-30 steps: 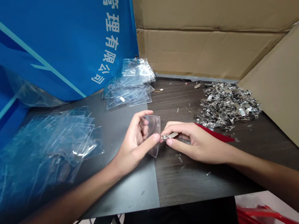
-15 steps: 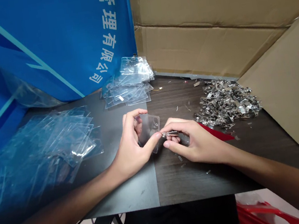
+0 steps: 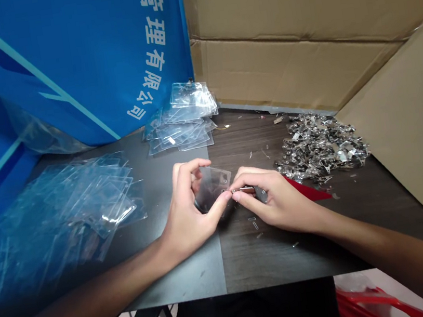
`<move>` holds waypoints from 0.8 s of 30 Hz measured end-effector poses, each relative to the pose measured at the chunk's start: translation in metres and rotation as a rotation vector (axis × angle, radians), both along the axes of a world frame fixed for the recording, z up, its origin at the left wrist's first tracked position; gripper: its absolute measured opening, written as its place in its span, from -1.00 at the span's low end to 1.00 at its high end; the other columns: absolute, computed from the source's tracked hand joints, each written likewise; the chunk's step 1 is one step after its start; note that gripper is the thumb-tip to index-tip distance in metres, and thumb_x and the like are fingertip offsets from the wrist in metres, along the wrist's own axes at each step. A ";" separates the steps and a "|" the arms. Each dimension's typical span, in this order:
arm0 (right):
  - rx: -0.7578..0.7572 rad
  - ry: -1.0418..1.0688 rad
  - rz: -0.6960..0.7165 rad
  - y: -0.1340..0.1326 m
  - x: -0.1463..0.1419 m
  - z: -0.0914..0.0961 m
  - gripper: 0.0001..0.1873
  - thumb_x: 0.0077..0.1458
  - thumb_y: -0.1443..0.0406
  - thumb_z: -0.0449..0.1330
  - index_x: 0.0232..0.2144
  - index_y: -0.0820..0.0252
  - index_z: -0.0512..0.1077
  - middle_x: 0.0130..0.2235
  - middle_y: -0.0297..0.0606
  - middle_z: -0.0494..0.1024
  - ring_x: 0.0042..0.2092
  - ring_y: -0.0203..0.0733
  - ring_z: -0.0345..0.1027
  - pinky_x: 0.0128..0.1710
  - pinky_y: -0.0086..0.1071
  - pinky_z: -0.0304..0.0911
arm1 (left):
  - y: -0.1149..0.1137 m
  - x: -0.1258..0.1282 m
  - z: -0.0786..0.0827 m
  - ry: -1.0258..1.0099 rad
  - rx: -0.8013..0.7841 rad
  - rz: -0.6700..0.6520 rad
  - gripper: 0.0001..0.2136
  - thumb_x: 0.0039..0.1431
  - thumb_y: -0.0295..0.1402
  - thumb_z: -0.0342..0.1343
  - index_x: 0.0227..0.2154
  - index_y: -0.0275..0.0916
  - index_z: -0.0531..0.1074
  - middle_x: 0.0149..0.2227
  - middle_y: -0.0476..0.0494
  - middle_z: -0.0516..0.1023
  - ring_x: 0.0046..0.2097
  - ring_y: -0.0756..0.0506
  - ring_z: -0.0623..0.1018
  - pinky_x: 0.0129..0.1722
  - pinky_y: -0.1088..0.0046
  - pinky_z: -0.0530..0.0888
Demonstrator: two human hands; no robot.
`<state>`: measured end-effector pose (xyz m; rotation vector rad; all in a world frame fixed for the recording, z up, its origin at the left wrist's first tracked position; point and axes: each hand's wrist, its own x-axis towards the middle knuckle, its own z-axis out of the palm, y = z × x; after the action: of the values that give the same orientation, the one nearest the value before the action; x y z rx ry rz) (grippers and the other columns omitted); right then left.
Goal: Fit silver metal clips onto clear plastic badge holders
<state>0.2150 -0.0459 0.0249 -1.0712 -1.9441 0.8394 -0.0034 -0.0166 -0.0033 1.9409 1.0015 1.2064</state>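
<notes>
Up close, my left hand (image 3: pixel 185 209) has a clear plastic badge holder (image 3: pixel 211 189) pinched between the thumb and curled fingers, right in the middle of the desk, standing a bit tilted and off the surface. My right hand (image 3: pixel 276 202) is pressed together in a tight pinch on a little metal clip (image 3: pixel 244 189), thumb and first finger doing the work, with the clip's tip right up by the holder's edge and my left fingers. Can't really tell if it's actually touching the plastic from this angle. Just past my right hand there's a red strip (image 3: pixel 309 191), and a few tiny metal bits (image 3: pixel 252 223) are lying on the dark desk (image 3: pixel 196 271) right below it. Further out to the right is a big messy pile of metal clips (image 3: pixel 320 148). To the left sits a spread of clear holders (image 3: pixel 71 199), with another stack (image 3: pixel 180 121) toward the back. Behind all that, there's a blue banner with white lettering (image 3: pixel 63 58) at upper left and cardboard (image 3: pixel 296 36) at upper right.
</notes>
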 end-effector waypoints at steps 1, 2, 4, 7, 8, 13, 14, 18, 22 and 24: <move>0.007 0.000 0.001 0.000 0.000 0.000 -0.84 0.42 0.35 0.21 -0.24 0.16 0.58 -0.28 -0.28 0.54 -0.28 -0.20 0.41 -0.27 -0.30 0.27 | 0.000 0.000 0.001 -0.008 -0.015 -0.009 -0.49 0.31 -0.28 0.38 0.23 -0.02 0.34 0.12 -0.19 0.33 0.17 -0.23 0.46 0.17 0.15 0.48; 0.011 -0.001 0.002 0.000 0.000 -0.001 -0.83 0.42 0.35 0.20 -0.24 0.16 0.58 -0.27 -0.27 0.55 -0.27 -0.20 0.42 -0.26 -0.30 0.28 | 0.000 0.000 0.002 -0.014 -0.033 -0.022 -0.49 0.30 -0.28 0.38 0.23 -0.03 0.34 0.10 -0.19 0.33 0.14 -0.22 0.46 0.14 0.17 0.48; 0.010 -0.004 -0.005 0.000 0.001 -0.001 -0.83 0.42 0.35 0.20 -0.25 0.16 0.58 -0.27 -0.27 0.56 -0.27 -0.19 0.43 -0.27 -0.30 0.29 | 0.002 -0.001 0.006 -0.030 -0.096 -0.068 -0.52 0.33 -0.27 0.34 0.23 -0.06 0.34 0.04 -0.18 0.37 0.06 -0.20 0.48 0.08 0.19 0.48; -0.044 -0.001 -0.044 0.003 0.002 -0.003 -0.80 0.43 0.31 0.20 -0.24 0.14 0.62 -0.24 -0.24 0.61 -0.26 -0.18 0.47 -0.26 -0.29 0.33 | 0.012 -0.005 0.015 -0.121 -0.240 -0.150 -0.59 0.40 -0.26 0.25 0.23 -0.11 0.36 -0.13 -0.11 0.42 -0.12 -0.13 0.50 -0.08 0.28 0.51; -0.076 0.009 -0.070 0.005 0.003 -0.004 -0.81 0.43 0.29 0.21 -0.20 0.13 0.64 -0.21 -0.22 0.64 -0.24 -0.17 0.49 -0.25 -0.28 0.36 | 0.018 -0.007 0.019 -0.166 -0.285 -0.158 -0.60 0.38 -0.26 0.25 0.21 -0.13 0.36 -0.17 -0.09 0.44 -0.16 -0.11 0.50 -0.14 0.32 0.51; -0.211 0.118 -0.288 0.014 0.009 -0.012 -0.53 0.36 0.16 0.27 0.25 0.14 0.49 0.01 -0.09 0.64 -0.19 -0.12 0.57 -0.18 -0.19 0.52 | 0.069 -0.022 0.052 -0.165 -0.318 -0.051 -0.70 0.18 -0.31 0.42 -0.12 -0.24 0.45 -0.22 -0.13 0.60 -0.22 -0.09 0.58 -0.19 0.35 0.51; -0.221 0.131 -0.313 0.016 0.010 -0.014 -0.50 0.35 0.15 0.26 0.27 0.16 0.47 0.03 -0.06 0.63 -0.19 -0.13 0.58 -0.18 -0.18 0.54 | 0.082 -0.024 0.062 -0.112 -0.238 -0.023 -0.75 0.16 -0.34 0.43 -0.22 -0.25 0.47 -0.25 -0.13 0.60 -0.24 -0.07 0.57 -0.20 0.35 0.50; -0.224 0.138 -0.320 0.021 0.013 -0.017 -0.59 0.36 0.16 0.20 0.17 0.19 0.49 -0.03 -0.10 0.61 -0.22 -0.16 0.56 -0.21 -0.22 0.52 | 0.137 -0.018 0.110 0.067 0.180 0.178 -0.87 0.24 -0.44 0.33 -0.31 -0.28 0.46 -0.30 -0.02 0.56 -0.26 0.00 0.51 -0.24 0.45 0.41; -0.226 0.128 -0.292 0.024 0.013 -0.024 -0.65 0.35 0.18 0.19 0.09 0.19 0.52 -0.13 -0.19 0.60 -0.26 -0.20 0.52 -0.22 -0.27 0.49 | 0.189 0.004 0.137 0.219 0.367 0.236 -0.91 0.46 -0.49 0.06 -0.22 -0.34 0.41 -0.15 0.03 0.46 0.01 0.02 0.49 0.08 0.43 0.36; -0.232 0.118 -0.281 0.026 0.013 -0.027 -0.66 0.35 0.19 0.19 0.08 0.19 0.52 -0.16 -0.22 0.60 -0.27 -0.20 0.51 -0.21 -0.28 0.49 | 0.211 0.014 0.131 0.237 0.353 0.227 -0.86 0.41 -0.59 0.13 -0.29 -0.28 0.39 -0.15 0.01 0.44 0.01 -0.01 0.44 0.18 0.36 0.37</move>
<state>0.2280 -0.0203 -0.0024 -1.3621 -1.5796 0.9605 0.0103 0.1945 0.1281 2.3360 1.2233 1.3762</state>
